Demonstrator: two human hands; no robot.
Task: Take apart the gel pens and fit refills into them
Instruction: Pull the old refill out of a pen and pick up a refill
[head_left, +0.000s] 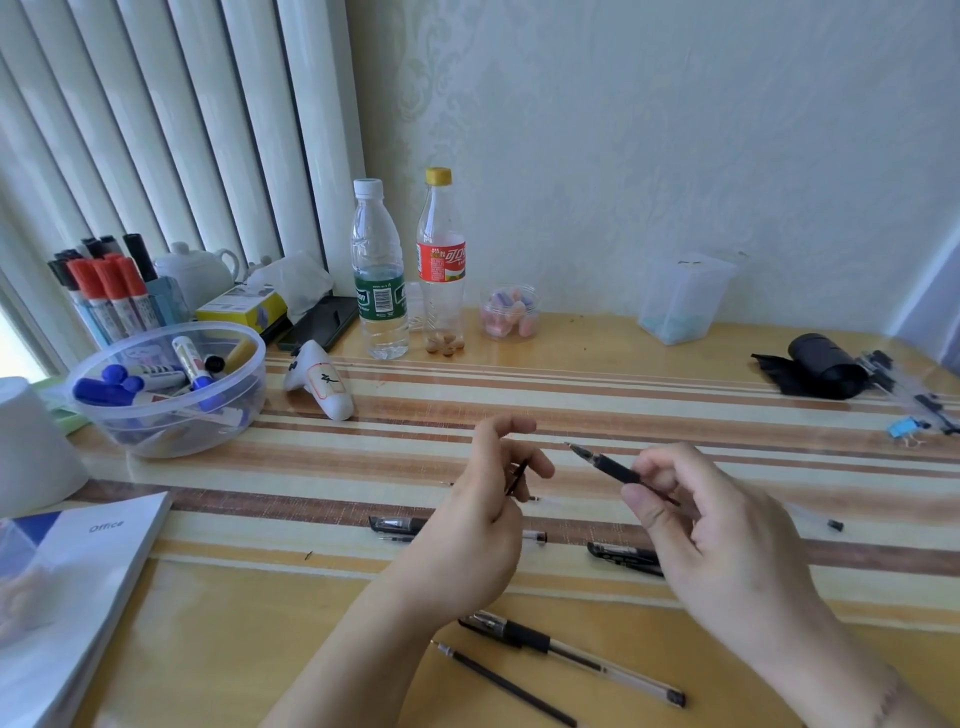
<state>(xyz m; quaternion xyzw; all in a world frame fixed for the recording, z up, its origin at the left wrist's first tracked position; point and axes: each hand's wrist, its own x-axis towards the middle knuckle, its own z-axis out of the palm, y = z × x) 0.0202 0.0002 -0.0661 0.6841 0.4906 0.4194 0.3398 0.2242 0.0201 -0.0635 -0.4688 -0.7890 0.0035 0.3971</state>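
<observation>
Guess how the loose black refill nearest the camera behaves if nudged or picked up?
The refill is a thin round rod lying on the glossy table, so it probably rolls easily. It looks light. Being so slender, it may flex slightly and be fiddly to pinch.

Both forearms reach forward over the table. The left hand pinches a thin refill. The right hand grips a pen's front section.

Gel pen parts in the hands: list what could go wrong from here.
1. The right hand pinches only the rear of the black grip section, tip up in the air; it may slip and drop.
2. The left hand holds a thin dark refill loosely; it could bend or fall.
3. Loose pens and a bare refill lie near the forearms and could get swept off the table.
</observation>
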